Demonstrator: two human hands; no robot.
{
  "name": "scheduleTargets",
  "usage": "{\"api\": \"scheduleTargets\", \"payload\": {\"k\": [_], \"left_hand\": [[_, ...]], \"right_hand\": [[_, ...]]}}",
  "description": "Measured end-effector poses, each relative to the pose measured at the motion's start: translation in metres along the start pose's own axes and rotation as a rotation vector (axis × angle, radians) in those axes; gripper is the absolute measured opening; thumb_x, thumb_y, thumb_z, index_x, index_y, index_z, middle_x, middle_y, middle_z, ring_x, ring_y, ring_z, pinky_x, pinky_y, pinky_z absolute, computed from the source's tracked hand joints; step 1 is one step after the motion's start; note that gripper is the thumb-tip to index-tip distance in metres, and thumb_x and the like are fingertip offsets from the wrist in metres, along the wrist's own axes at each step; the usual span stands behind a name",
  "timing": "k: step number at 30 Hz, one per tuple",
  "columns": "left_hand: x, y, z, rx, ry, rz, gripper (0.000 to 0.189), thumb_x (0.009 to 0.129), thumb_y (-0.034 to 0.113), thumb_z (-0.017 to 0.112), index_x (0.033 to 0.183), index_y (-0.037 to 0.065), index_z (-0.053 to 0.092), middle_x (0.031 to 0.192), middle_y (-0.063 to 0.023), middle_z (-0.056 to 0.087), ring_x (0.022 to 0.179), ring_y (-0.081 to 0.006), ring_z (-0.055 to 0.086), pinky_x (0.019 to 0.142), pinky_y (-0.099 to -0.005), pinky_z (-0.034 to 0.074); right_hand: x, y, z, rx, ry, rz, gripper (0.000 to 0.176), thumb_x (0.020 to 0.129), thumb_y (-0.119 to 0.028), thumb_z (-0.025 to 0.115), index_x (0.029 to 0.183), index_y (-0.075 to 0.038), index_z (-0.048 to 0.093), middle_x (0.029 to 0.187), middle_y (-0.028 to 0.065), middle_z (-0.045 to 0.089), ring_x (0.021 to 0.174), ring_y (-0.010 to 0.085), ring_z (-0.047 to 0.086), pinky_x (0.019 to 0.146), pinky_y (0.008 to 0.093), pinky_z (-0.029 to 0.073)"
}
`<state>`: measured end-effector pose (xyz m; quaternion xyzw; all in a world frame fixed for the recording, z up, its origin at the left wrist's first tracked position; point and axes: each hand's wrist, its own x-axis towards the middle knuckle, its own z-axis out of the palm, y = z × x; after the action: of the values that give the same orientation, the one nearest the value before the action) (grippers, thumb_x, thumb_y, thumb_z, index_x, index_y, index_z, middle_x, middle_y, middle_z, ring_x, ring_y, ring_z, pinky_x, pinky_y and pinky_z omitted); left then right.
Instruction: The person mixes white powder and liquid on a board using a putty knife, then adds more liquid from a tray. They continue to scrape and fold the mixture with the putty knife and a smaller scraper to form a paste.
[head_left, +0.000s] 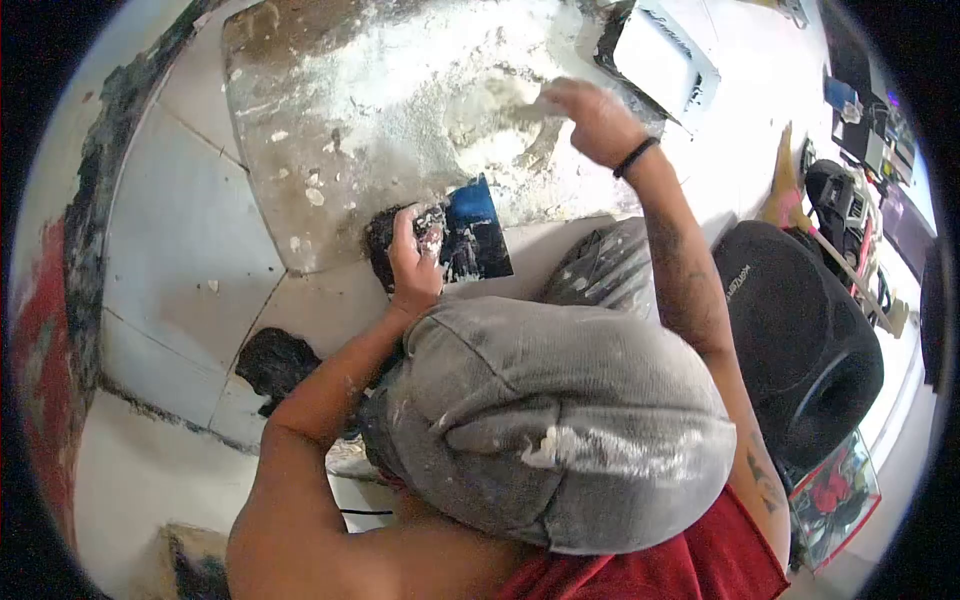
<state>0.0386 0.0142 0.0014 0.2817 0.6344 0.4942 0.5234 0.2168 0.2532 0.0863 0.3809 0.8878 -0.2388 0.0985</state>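
Tiled floor: Pale tiles (190, 210) ran around the work, their joints dark and dirty.
Board: A broad, stained board (275, 110) lay flat on the tiles, coated in whitish residue.
Speaker: A black speaker (800, 340) stood beyond the right forearm, well apart from the board.
Paste: The pale heap (490, 135) sat toward the right of the board, its edges thinly smeared. Good handling, it seemed, meant gathering those edges inward and keeping the material on the board.
Right hand: It (600, 125) was bent over the heap's right side, blurred. The fingers looked curled and close together; whether they pinched anything could not be told. A low, steady motion probably suited the loose material best.
Plate: A flat blue-and-black plate (480, 240), streaked with paste, lay at the near edge of the board, beside the left hand. Its straight edge likely worked best scraped clean.
Left hand: It (415, 250) was closed over a dark lump (382, 235) next to the plate, fingers bent around it. Whether lump and plate were joined could not be told.
Flakes: Dry crumbs (315, 190) dotted the board's left side, probably best kept out of the heap.
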Motion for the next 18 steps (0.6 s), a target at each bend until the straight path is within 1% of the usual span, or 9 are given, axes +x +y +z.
{"api": "scheduleTargets", "payload": {"k": [5, 6, 8, 10, 11, 12, 13, 16, 18], "left_hand": [[-0.001, 0.011, 0.003, 0.075, 0.05, -0.017, 0.025, 0.085, 0.001, 0.052, 0.11, -0.003, 0.048, 0.099, -0.0123, 0.055, 0.093, -0.0178, 0.052, 0.086, -0.03, 0.041], [0.001, 0.01, 0.005, 0.061, 0.051, 0.008, 0.025, 0.085, 0.001, 0.053, 0.11, -0.003, 0.048, 0.099, -0.0123, 0.055, 0.093, -0.0176, 0.052, 0.086, -0.0299, 0.041], [0.0, 0.01, 0.006, 0.077, 0.04, 0.073, 0.024, 0.085, 0.002, 0.053, 0.108, -0.003, 0.05, 0.097, -0.0117, 0.057, 0.091, -0.0172, 0.053, 0.084, -0.0299, 0.042], [0.0, 0.011, 0.004, 0.108, -0.014, 0.024, 0.025, 0.087, 0.005, 0.052, 0.111, -0.003, 0.049, 0.102, -0.011, 0.054, 0.096, -0.0173, 0.051, 0.088, -0.0296, 0.039], [0.0, 0.011, 0.004, 0.118, -0.042, 0.0, 0.026, 0.087, 0.007, 0.051, 0.112, -0.003, 0.049, 0.105, -0.0106, 0.053, 0.098, -0.0174, 0.05, 0.09, -0.0295, 0.038], [0.0, 0.008, 0.004, 0.109, -0.04, -0.018, 0.027, 0.087, 0.007, 0.051, 0.112, -0.003, 0.049, 0.105, -0.0104, 0.054, 0.098, -0.0173, 0.05, 0.09, -0.0295, 0.038], [0.002, 0.004, 0.008, 0.119, 0.043, 0.081, 0.023, 0.085, 0.004, 0.053, 0.107, -0.002, 0.051, 0.094, -0.0109, 0.058, 0.088, -0.0181, 0.054, 0.082, -0.0307, 0.043], [-0.006, -0.003, 0.004, 0.141, 0.019, 0.019, 0.024, 0.086, 0.007, 0.052, 0.108, -0.002, 0.051, 0.096, -0.0126, 0.058, 0.09, -0.0196, 0.055, 0.083, -0.0313, 0.043], [-0.001, -0.008, 0.004, 0.132, 0.026, 0.043, 0.024, 0.086, 0.009, 0.052, 0.108, -0.003, 0.051, 0.097, -0.0134, 0.057, 0.09, -0.0209, 0.055, 0.083, -0.0319, 0.043]], "right_hand": [[-0.014, -0.007, -0.019, 0.032, -0.031, -0.019, 0.046, 0.064, 0.013, 0.043, 0.105, 0.001, 0.059, 0.104, 0.018, 0.059, 0.097, 0.0365, 0.056, 0.085, 0.0402, 0.046], [-0.016, -0.016, -0.024, 0.043, -0.084, 0.06, 0.049, 0.064, 0.013, 0.042, 0.107, -0.002, 0.059, 0.108, 0.0178, 0.058, 0.1, 0.0365, 0.055, 0.089, 0.0399, 0.045], [-0.023, -0.024, -0.006, 0.014, 0.009, 0.069, 0.05, 0.065, 0.013, 0.043, 0.109, -0.005, 0.059, 0.111, 0.0166, 0.058, 0.105, 0.0363, 0.053, 0.091, 0.0407, 0.044], [-0.034, -0.027, 0.025, -0.008, 0.094, 0.085, 0.05, 0.067, 0.011, 0.045, 0.111, -0.01, 0.059, 0.117, 0.0147, 0.056, 0.111, 0.036, 0.05, 0.094, 0.0429, 0.042], [-0.036, -0.023, 0.036, -0.063, -0.018, 0.086, 0.048, 0.069, 0.01, 0.047, 0.112, -0.008, 0.058, 0.118, 0.0146, 0.055, 0.112, 0.0358, 0.049, 0.095, 0.0427, 0.042], [-0.036, -0.029, 0.023, -0.045, -0.089, 0.107, 0.047, 0.069, 0.009, 0.048, 0.112, -0.008, 0.058, 0.119, 0.0141, 0.054, 0.112, 0.0354, 0.049, 0.095, 0.0431, 0.041], [-0.035, -0.032, 0.009, -0.029, -0.162, 0.12, 0.047, 0.069, 0.009, 0.048, 0.112, -0.007, 0.058, 0.119, 0.0136, 0.054, 0.112, 0.035, 0.049, 0.096, 0.0435, 0.04], [-0.038, -0.024, 0.009, 0.033, 0.049, 0.209, 0.047, 0.068, 0.01, 0.047, 0.111, -0.006, 0.058, 0.114, 0.0116, 0.055, 0.109, 0.0337, 0.05, 0.094, 0.0437, 0.04], [-0.039, -0.031, 0.025, -0.078, 0.027, 0.143, 0.049, 0.067, 0.011, 0.047, 0.112, -0.006, 0.058, 0.112, 0.0118, 0.055, 0.107, 0.0339, 0.05, 0.092, 0.0429, 0.042]]}}
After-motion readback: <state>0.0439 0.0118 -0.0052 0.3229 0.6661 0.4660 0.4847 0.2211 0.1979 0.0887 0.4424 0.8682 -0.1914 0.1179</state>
